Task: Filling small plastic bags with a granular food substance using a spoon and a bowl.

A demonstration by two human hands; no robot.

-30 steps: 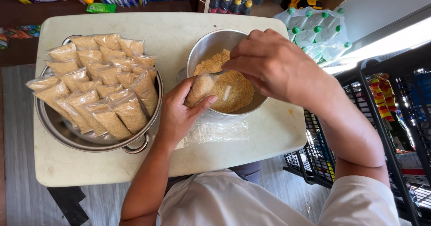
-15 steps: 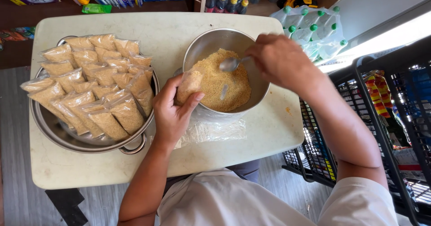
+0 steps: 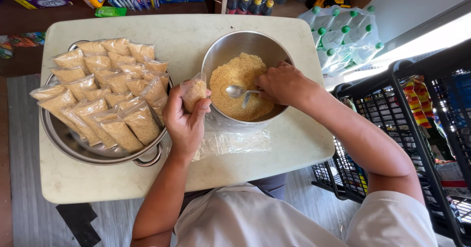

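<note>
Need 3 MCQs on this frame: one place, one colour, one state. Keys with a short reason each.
1. Where is the spoon?
A. in the steel bowl of crumbs
B. on the stack of empty bags
C. in the wide pan

2. What colour are the caps of the bagged bottles at the upper right?
A. red
B. green
C. white

3. What state is the small bag in the left hand?
A. empty and flat
B. partly filled, top open
C. lying on the table

Keys:
1 A: the right hand holds it over the crumbs in the bowl.
2 B: the round caps show green through the clear plastic.
3 B: crumbs fill its lower part and the hand holds it upright beside the bowl.
</note>
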